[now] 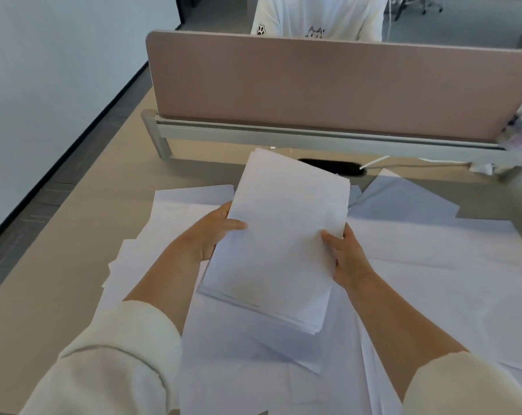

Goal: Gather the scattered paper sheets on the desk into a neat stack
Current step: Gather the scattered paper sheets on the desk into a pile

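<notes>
Paper sheets gathered so far form a loose stack [283, 235] at frame centre, clamped at its long edges by the left hand [212, 232] and right hand [348, 256], which should probably tap it square on the desk [74, 235] before collecting the scattered sheets [433, 265] beneath.

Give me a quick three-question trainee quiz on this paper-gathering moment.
1. True or false: both the left hand and the right hand hold the stack.
2. What stands at the far edge of the desk? A) a monitor B) a pink divider C) a printer
3. Fill in: loose sheets lie ____ the held stack.

Key: 1 true; 2 B; 3 under (spread on the desk, below and around it).
</notes>
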{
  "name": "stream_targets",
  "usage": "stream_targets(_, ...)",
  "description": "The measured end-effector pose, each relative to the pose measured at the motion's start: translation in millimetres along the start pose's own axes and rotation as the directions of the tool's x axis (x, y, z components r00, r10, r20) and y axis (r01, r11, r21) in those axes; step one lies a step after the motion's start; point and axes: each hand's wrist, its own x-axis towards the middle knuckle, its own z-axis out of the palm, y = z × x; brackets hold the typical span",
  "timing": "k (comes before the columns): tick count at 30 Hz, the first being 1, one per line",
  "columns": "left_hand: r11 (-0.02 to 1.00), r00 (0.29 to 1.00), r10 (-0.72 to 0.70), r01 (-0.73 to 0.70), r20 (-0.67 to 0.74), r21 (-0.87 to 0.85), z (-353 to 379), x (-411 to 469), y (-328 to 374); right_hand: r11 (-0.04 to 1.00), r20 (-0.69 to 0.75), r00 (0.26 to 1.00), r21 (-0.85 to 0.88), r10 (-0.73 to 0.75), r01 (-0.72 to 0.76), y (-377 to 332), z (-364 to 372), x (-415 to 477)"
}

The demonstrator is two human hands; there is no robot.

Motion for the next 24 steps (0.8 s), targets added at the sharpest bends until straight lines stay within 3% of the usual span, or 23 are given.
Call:
stream_targets(2, 0.999, 0.99, 0.013, -0.008, -0.141, 0.032, -3.6, 19.6, -7.0, 0.994, -0.122, 0.991, -0.103, -0.046, 0.034, -6.3, 3.1, 13.0)
stream_targets(5, 0.919, 0.939, -0.03, 0.161, -0.344, 0.359, -9.3, 41.9, -33.3, 0.941, -0.326, 0.945, -0.317, 0.007, -0.116, 5.0, 1.5, 31.1)
stream_targets(7, 0.813, 0.938, -0.071, 0.251, -0.339, 0.525, -10.0, 48.5, -52.9, 0.869, -0.355, 0.932, -0.435, 0.073, -0.234, 22.7, -3.4, 35.4)
stream_targets(11, 0.746, 0.942, -0.044, 0.253, -0.333, 0.616, -12.0, 57.3, -68.4, 0.769, -0.438, 0.898, -0.562, 0.034, -0.304, 40.3, -7.7, 35.5)
stream_targets(15, 0.668, 0.941, -0.026, 0.267, -0.336, 0.695, -12.3, 64.9, -69.3, 0.752, -0.502, 0.865, -0.566, 0.01, -0.338, 40.1, 2.7, 37.4)
stream_targets(24, 0.544, 0.942, -0.042, 0.301, -0.333, 0.783, -5.5, 68.0, -72.2, 0.916, -0.489, 0.868, -0.302, 0.089, -0.263, 32.3, 4.6, 28.9)
